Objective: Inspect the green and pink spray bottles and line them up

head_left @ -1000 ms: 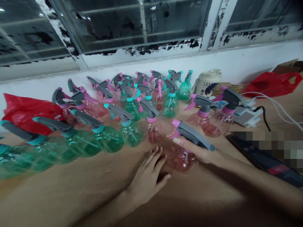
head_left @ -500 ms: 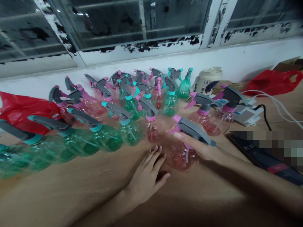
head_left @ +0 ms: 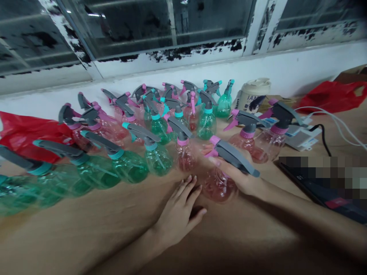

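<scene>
My right hand (head_left: 243,175) is wrapped round the neck of a pink spray bottle (head_left: 219,187) with a grey and pink trigger head, its nozzle towards the far left. Part of that grip is hidden behind the head. Flat on the table (head_left: 120,229) lies my left hand (head_left: 179,210), fingers spread, holding nothing, just left of the held bottle. Beyond its fingertips stands another pink spray bottle (head_left: 185,158). A clear green spray bottle (head_left: 157,160) with a turquoise collar is beside that one.
Several green spray bottles (head_left: 99,172) line the left; more pink and green ones stand behind. Two pink spray bottles (head_left: 243,143) are at right, near a paper cup (head_left: 254,95), a white power strip (head_left: 304,137) and cables. Red plastic bags (head_left: 332,97) lie at both sides. A phone (head_left: 318,187) lies right.
The spray bottle in my right hand has shifted slightly, its base a little up and left. My left hand stays in the same place.
</scene>
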Available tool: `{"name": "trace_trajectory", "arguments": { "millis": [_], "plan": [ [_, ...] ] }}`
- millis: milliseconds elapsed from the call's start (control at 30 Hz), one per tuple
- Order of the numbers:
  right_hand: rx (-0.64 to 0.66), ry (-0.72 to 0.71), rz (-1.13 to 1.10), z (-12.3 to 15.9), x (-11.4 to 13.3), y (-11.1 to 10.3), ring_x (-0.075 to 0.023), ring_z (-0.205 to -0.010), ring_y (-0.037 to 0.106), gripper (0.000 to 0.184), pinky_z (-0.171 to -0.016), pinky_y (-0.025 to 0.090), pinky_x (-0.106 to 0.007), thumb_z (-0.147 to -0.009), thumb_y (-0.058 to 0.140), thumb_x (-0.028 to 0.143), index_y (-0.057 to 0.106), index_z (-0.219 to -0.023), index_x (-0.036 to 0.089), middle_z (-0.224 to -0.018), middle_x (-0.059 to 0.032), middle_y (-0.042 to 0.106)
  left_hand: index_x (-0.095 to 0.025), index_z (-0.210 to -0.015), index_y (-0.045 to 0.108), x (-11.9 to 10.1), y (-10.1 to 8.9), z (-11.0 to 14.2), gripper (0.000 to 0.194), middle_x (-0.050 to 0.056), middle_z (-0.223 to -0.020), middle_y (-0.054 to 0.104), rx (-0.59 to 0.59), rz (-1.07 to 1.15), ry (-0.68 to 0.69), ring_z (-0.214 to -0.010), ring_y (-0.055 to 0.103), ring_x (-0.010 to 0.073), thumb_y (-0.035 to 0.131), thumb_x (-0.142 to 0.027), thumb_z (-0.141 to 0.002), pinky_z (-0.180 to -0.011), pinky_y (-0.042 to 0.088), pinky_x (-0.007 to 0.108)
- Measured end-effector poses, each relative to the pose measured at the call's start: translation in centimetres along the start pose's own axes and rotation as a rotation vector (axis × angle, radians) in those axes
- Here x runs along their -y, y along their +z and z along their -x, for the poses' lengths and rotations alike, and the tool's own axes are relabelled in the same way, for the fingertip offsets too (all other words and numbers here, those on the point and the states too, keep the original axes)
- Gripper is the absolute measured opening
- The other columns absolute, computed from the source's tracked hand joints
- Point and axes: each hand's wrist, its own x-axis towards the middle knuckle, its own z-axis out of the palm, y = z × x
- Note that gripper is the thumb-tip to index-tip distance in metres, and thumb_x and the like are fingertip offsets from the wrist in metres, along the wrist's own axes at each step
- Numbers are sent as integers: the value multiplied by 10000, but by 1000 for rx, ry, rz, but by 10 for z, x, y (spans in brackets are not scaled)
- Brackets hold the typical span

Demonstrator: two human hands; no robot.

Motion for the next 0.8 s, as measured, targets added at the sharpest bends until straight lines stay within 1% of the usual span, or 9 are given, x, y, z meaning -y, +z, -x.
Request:
{"name": "trace_trajectory", "arguments": {
  "millis": [133,200,367,467,533,567,667,733,800],
  "plan": [
    [8,-2,19,-1,0,0,-163,-703,590,138,-694,482,-331,-851,606,377,612,-845,239,-748,9,607,-131,-1367,421,0,1,0,526,140,-1496,341,4,-5,1,-1393,268,281,529,-409,-934,-1099,315,484],
    [10,-7,10,-1,0,0,-155,-686,585,126,-682,482,-323,-850,610,364,600,-847,238,-753,13,607,-125,-1365,424,0,1,0,527,148,-1495,338,6,-13,3,-1391,274,284,526,-414,-936,-1098,316,482],
    [70,15,-53,-2,0,-2,-183,-774,631,143,-754,510,-352,-859,602,349,616,-957,247,-855,-11,655,-139,-1367,421,1,3,0,520,140,-1494,344,-9,-16,15,-1390,275,282,523,-413,-938,-1099,316,482],
    [101,33,-44,-4,2,-3,-192,-773,632,123,-756,512,-363,-859,594,361,624,-892,247,-800,-9,643,-139,-1364,425,1,3,1,522,143,-1491,349,-10,-23,16,-1387,284,284,529,-415,-933,-1098,319,485],
    [105,11,-32,-5,4,-4,-194,-795,632,120,-772,505,-367,-861,589,360,623,-869,245,-803,-10,643,-135,-1363,426,2,3,1,526,146,-1489,352,-13,-30,17,-1384,291,283,530,-419,-932,-1098,318,485],
    [98,-11,-17,-5,4,-4,-189,-791,628,119,-758,499,-357,-862,588,356,622,-853,243,-801,-8,641,-134,-1363,427,2,2,1,528,147,-1489,352,-15,-33,16,-1383,294,282,531,-419,-931,-1097,321,484],
    [87,-94,44,-6,5,-6,-149,-706,582,133,-648,460,-301,-873,580,340,615,-805,231,-754,8,613,-136,-1362,430,2,2,1,527,147,-1488,353,-24,-34,20,-1380,302,283,535,-420,-930,-1092,328,483],
    [97,-111,82,-5,5,-6,-129,-643,531,178,-588,422,-281,-888,558,340,598,-762,221,-691,19,566,-140,-1362,431,2,3,1,527,145,-1488,354,-33,-29,23,-1379,304,283,535,-424,-930,-1093,327,482],
    [100,-105,94,-5,5,-7,-117,-602,489,210,-562,404,-271,-895,545,351,572,-737,215,-646,30,519,-141,-1367,428,2,3,1,534,145,-1491,349,-37,-28,26,-1382,296,285,535,-428,-930,-1096,320,483]
  ]
}}
